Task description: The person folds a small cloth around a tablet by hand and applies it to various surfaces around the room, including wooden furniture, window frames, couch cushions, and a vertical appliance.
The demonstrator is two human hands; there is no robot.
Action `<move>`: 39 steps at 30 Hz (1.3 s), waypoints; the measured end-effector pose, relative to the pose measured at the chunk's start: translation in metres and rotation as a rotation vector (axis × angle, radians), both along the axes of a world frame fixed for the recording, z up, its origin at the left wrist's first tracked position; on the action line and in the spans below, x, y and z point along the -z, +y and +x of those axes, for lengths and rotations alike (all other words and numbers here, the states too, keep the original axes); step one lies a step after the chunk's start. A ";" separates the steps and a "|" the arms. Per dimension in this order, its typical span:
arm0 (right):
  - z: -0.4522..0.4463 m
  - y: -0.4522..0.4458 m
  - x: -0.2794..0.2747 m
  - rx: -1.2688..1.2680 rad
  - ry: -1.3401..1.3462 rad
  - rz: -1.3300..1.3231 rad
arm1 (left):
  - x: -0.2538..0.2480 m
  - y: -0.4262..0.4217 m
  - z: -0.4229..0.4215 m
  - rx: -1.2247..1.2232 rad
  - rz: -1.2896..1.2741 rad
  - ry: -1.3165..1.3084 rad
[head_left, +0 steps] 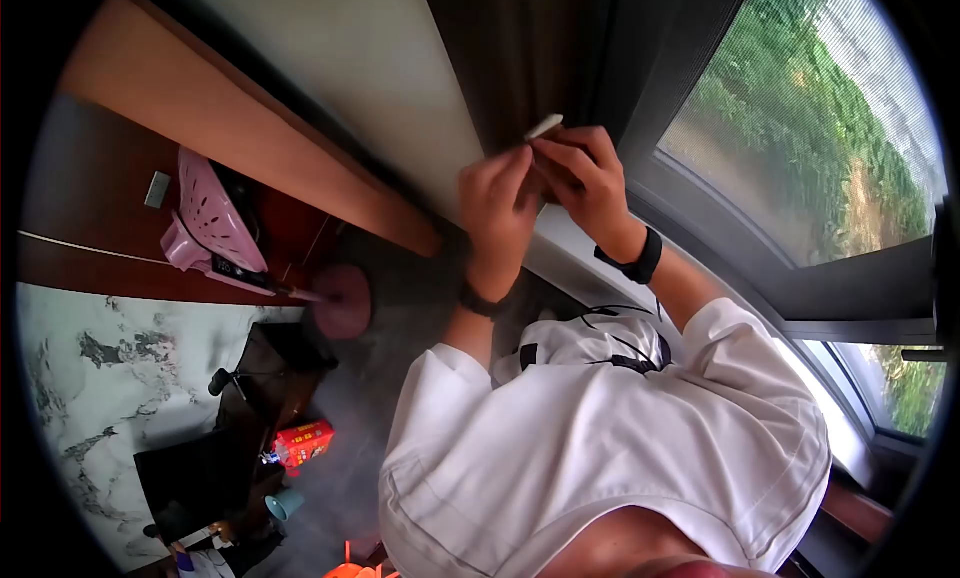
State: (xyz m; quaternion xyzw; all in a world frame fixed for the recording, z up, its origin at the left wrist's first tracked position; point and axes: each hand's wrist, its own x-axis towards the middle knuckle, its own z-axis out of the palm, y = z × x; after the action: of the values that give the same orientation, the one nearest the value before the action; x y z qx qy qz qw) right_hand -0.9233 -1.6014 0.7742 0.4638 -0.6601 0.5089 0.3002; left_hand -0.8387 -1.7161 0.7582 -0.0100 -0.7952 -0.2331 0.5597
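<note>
My left hand and my right hand are raised close together in front of a dark brown upright surface. A small, slim white piece pokes out above the fingertips; its exact kind is too small to tell. The fingers of my right hand are bent and pinched around it. At its lower end, the fingertips of my left hand are closed and meet those of the right. The fingers hide the rest of the piece. A dark band is on each wrist.
To the right is a screened window in a dark grey frame, above a white sill. A pale wall and an orange-brown beam run on the left. Beyond are a pink fan, a red box and a blue-green cup.
</note>
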 end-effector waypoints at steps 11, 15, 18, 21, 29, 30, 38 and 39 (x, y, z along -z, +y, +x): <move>-0.006 0.005 0.001 -0.070 -0.012 0.036 | -0.002 0.008 0.004 -0.069 -0.035 -0.042; -0.015 -0.005 -0.058 -0.075 0.066 -0.091 | -0.052 0.009 -0.005 -0.096 0.037 0.062; -0.015 -0.008 -0.067 -0.055 0.062 -0.116 | -0.072 0.004 -0.011 -0.148 -0.076 0.146; -0.016 -0.008 -0.052 -0.044 0.045 -0.107 | -0.042 -0.002 -0.014 -0.062 0.042 0.169; -0.005 0.001 0.012 -0.072 -0.085 -0.014 | 0.026 -0.020 0.000 0.073 -0.056 0.001; -0.006 -0.001 0.009 -0.067 -0.071 -0.019 | 0.022 -0.026 -0.002 0.105 -0.081 0.007; -0.011 -0.014 -0.088 0.071 0.170 -0.146 | -0.094 -0.053 -0.030 0.363 -0.225 0.271; -0.008 -0.015 -0.096 0.097 0.169 -0.145 | -0.097 -0.056 -0.033 0.409 -0.172 0.279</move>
State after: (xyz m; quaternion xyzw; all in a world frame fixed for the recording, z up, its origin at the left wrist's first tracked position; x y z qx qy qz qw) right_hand -0.9313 -1.6165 0.8701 0.4497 -0.6157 0.4991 0.4118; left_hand -0.8716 -1.7719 0.8554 -0.2499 -0.7088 -0.2694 0.6022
